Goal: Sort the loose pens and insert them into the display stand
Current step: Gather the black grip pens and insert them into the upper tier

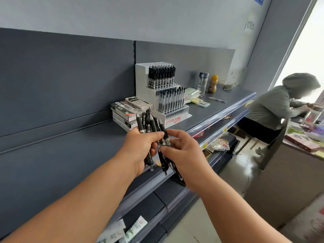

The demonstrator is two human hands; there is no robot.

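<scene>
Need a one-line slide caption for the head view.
Left hand grips a bundle of black pens while the right hand pinches one, before the partly filled display stand on the shelf.

A stack of flat boxes [128, 113] is lying on the dark shelf [219, 111], close against the dark back panel [70, 81]. Further along the shelf a clear bottle [203, 84] with a dark cap is standing upright, just beside a yellow and brown bottle [213, 83]. Near them, small paper pads [195, 100] are lying flat. On a lower shelf, white tubes [135, 228] are lying on their sides, and bright packets [220, 144] are sitting farther along. To the right, a person in a grey hooded top [270, 106] is leaning over a counter [280, 172], where a glass jar [313, 114] is standing and a pink box [301, 142] is lying. A blue sign [259, 0] is hanging high on the wall.
</scene>
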